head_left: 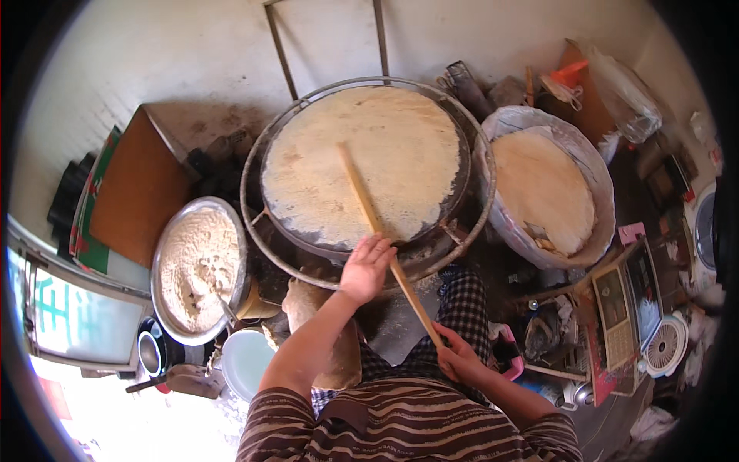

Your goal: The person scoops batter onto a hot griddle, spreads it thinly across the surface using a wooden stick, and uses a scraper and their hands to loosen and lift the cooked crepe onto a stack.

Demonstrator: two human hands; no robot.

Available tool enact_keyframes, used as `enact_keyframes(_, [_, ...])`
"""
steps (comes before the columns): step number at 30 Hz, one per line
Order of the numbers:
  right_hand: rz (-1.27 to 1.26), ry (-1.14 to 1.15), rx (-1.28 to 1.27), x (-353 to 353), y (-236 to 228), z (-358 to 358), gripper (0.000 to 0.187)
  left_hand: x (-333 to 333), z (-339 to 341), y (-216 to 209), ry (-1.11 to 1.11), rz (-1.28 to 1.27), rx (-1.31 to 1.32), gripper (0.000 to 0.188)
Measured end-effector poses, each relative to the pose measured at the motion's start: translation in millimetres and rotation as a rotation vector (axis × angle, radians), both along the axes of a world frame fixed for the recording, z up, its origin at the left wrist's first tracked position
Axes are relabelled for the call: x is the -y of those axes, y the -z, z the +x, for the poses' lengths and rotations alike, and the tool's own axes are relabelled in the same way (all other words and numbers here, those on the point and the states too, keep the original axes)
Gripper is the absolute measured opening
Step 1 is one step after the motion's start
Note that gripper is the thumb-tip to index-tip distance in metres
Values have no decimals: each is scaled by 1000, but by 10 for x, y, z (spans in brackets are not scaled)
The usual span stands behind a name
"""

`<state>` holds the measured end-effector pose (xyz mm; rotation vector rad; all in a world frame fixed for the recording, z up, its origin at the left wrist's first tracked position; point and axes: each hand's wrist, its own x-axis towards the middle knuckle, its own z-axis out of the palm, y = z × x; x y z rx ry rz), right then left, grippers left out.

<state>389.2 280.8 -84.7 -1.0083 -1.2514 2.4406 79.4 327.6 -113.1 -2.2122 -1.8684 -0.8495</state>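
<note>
A large round griddle point(454, 196) stands in front of me, covered by a thin, pale sheet of batter point(315, 131) with a ragged near edge. Slanting across it is a long, narrow wooden batter spreader point(356, 181), its far end over the middle of the sheet. At the griddle's near rim, my left hand point(368, 268) lies palm down with its fingers over the spreader's shaft. My right hand point(459, 356), close to my lap, is closed round the lower end. Whether the sheet is cooked I cannot tell.
On the left, a metal basin point(159, 266) holds thick pale batter point(202, 254), beside a light-coloured bowl point(248, 362). A plastic-lined tub point(596, 173) with stacked flat pancakes point(539, 185) stands right of the griddle. A metal ring point(250, 192) surrounds the griddle. A fan point(665, 346) sits far right.
</note>
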Motion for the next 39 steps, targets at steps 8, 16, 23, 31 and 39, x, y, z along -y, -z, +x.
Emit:
enact_keyframes(8, [202, -331, -1, -440, 4, -947, 52, 716, -921, -252, -290, -67, -235, 47])
enact_keyframes(16, [1681, 309, 515, -2234, -91, -179, 44, 2007, -1069, -692, -741, -40, -225, 34])
enact_keyframes(23, [1208, 74, 1392, -3281, 1084, 1574, 54, 3167, -1345, -459, -1225, 337, 410, 23])
enact_keyframes(31, [1245, 188, 1284, -3334, 1228, 1770, 30, 4094, -1538, 1033, -1460, 526, 1311, 43])
enact_keyframes(39, [969, -67, 1084, -4228, 1864, 2177, 38, 5115, -1648, 1793, -1848, 603, 1993, 55])
